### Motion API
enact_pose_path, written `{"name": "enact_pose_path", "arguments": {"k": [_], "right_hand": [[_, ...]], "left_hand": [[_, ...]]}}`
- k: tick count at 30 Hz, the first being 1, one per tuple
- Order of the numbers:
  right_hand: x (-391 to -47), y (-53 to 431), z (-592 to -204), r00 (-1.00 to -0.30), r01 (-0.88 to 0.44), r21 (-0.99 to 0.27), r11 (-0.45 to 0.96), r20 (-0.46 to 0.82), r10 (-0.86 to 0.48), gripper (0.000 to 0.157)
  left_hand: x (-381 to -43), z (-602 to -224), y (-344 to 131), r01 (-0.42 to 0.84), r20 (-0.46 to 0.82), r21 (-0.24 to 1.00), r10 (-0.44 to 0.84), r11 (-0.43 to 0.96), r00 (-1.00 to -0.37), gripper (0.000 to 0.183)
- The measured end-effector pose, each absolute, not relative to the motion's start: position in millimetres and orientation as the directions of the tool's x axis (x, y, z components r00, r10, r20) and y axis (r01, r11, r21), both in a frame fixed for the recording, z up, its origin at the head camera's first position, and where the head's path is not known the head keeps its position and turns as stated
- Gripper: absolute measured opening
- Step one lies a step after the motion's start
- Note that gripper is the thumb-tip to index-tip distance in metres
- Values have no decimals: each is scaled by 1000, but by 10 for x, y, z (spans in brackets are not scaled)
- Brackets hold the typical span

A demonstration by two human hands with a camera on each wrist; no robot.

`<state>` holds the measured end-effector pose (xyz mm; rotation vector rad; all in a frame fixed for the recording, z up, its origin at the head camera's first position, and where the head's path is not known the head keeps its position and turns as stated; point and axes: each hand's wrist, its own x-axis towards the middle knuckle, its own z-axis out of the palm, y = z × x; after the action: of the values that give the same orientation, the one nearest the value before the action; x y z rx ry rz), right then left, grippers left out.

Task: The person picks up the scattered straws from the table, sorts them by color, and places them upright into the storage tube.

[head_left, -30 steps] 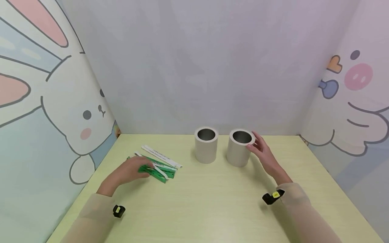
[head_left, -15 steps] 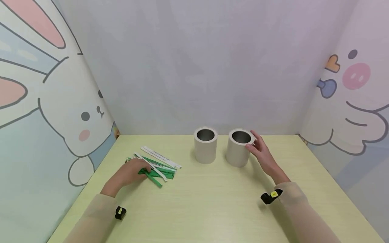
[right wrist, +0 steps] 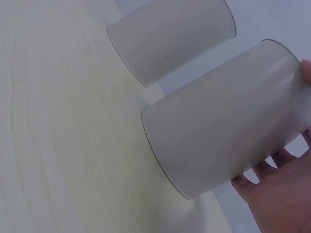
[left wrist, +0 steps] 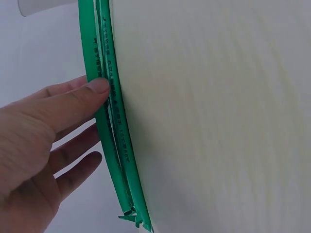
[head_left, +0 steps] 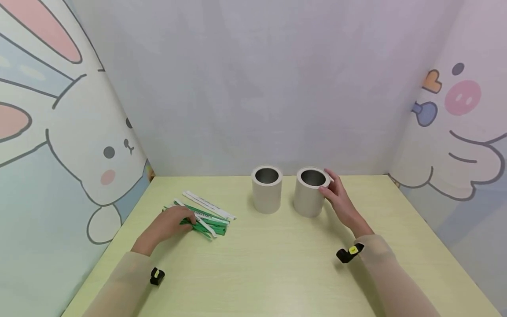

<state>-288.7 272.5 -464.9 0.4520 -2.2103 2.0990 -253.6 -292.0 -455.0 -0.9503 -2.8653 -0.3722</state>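
Note:
Several green paper-wrapped straws, with white ones among them, lie in a loose pile at the left of the table. My left hand is at the pile's near side and pinches green wrapped straws between thumb and fingers, as the left wrist view shows. A white round canister with a dark hollow inside stands upright right of the middle. My right hand holds it by the right side, thumb near the rim and fingers bent against the wall.
A second, matching canister stands upright just left of the held one, a small gap between them. Two white wrapped straws lie behind the green pile. A pale curtain closes off the back of the table, and printed cloth hangs at both sides.
The left hand has shifted slightly among the green straws; one straw's end swung out toward the near side, then back in. The right hand stays on its canister.

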Motion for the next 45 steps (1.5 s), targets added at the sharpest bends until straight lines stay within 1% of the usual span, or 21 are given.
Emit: {"name": "enact_pose_path", "arguments": {"k": [8,14,20,22,24,30,38,41,45], "right_hand": [[-2929,2728,-4672,-953,-255,-966,30,246,-175,69],[-2941,2728,-4669,-953,-250,-968,23,242,-183,68],[-2956,2721,-4638,-951,-242,-970,12,234,-200,67],[-2952,2720,-4626,-952,-236,-972,8,230,-205,67],[-2952,2718,-4625,-954,-226,-974,7,220,-203,67],[-2943,2693,-4649,-958,-222,-975,-9,220,-185,64],[-2936,2642,-4662,-960,-227,-974,-28,228,-160,61],[-2936,2630,-4654,-961,-225,-974,-25,226,-159,61],[-2928,2631,-4646,-963,-220,-975,-30,222,-152,61]], "left_hand": [[-2561,-4494,-2894,608,236,184,565,773,-790,16],[-2558,-4407,-2875,625,327,183,553,759,-767,17],[-2562,-4295,-2859,650,464,139,531,747,-709,25],[-2559,-4252,-2848,652,500,133,517,746,-695,25],[-2554,-4211,-2830,648,521,146,499,747,-693,23],[-2519,-4129,-2741,611,527,256,422,750,-738,18],[-2503,-4046,-2513,556,538,435,290,709,-791,20],[-2490,-4003,-2397,518,515,518,235,681,-824,19],[-2494,-3953,-2223,473,473,646,173,600,-864,20]]}}
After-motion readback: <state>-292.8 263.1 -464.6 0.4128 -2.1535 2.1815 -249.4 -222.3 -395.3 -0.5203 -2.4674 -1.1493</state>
